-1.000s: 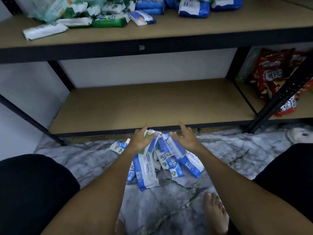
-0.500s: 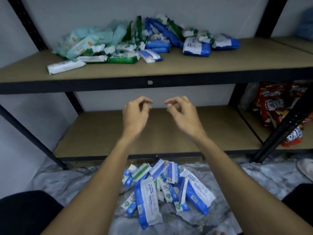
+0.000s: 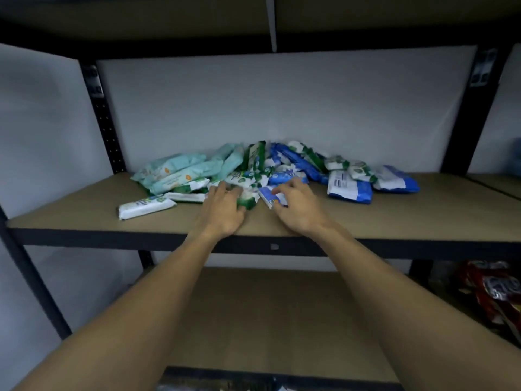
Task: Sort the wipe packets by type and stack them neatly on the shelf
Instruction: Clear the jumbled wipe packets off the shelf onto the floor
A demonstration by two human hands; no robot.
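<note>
Head view: sorting looks barely begun. The shelf [image 3: 394, 215] carries a mixed pile [image 3: 253, 167] of pale teal, green and blue packets. At the pile's front edge the left hand [image 3: 222, 210] lies over a green packet [image 3: 248, 201]; I cannot tell whether its fingers clamp it. The right hand [image 3: 298, 211] has its fingers curled round a blue packet [image 3: 269, 196]. The next move calls for drawing each packet clear of the pile and grouping by type.

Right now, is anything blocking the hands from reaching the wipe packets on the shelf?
Nothing visible does. The left hand touches a green packet and the right hand a blue packet, both at the front of the pile on the shelf.
</note>
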